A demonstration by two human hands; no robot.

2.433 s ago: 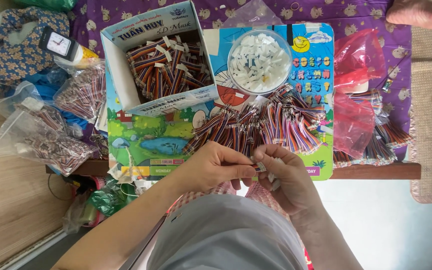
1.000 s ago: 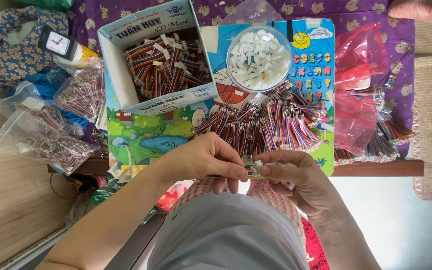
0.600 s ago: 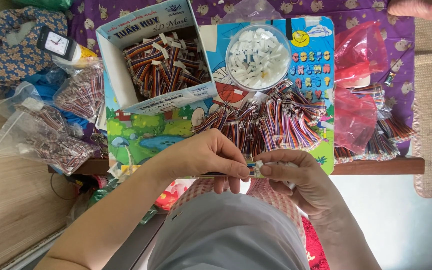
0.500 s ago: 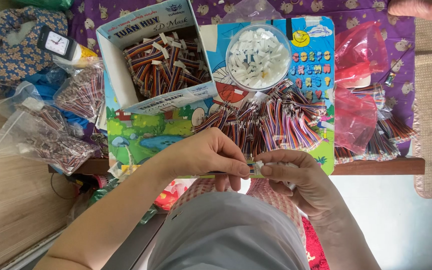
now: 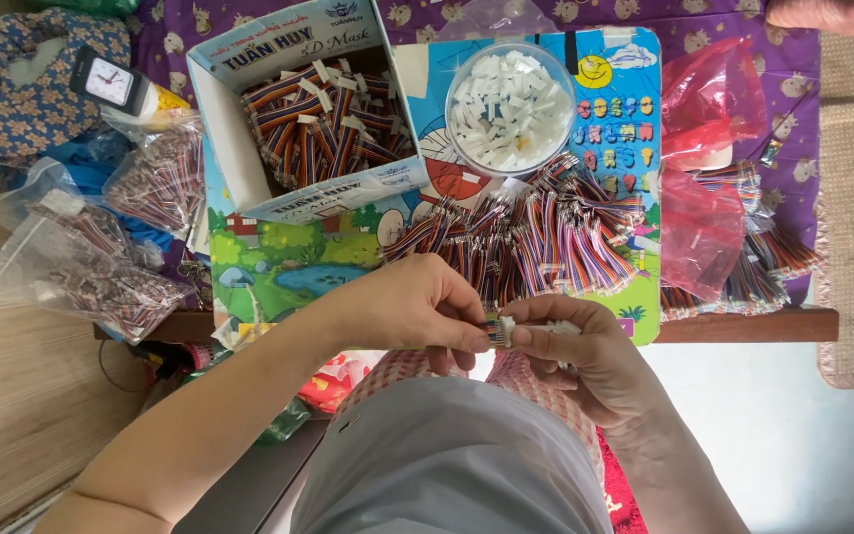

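small clock (image 5: 109, 80), red bags (image 5: 699, 203), floral cushion (image 5: 27, 84).

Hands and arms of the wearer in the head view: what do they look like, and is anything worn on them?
Both hands are bare: the left hand and the right hand show no gloves, and no rings, watch or bracelet can be seen. Both forearms are uncovered as far as the frame shows, with no sleeve reaching them. Fingernails look short and unpainted where visible.

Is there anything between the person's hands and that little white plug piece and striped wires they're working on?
Nothing visible. The left hand pinches the end of a striped wire bundle, and the right hand holds a small white connector right against it. The fingertips of both hands meet there, above the lap, just off the table edge.
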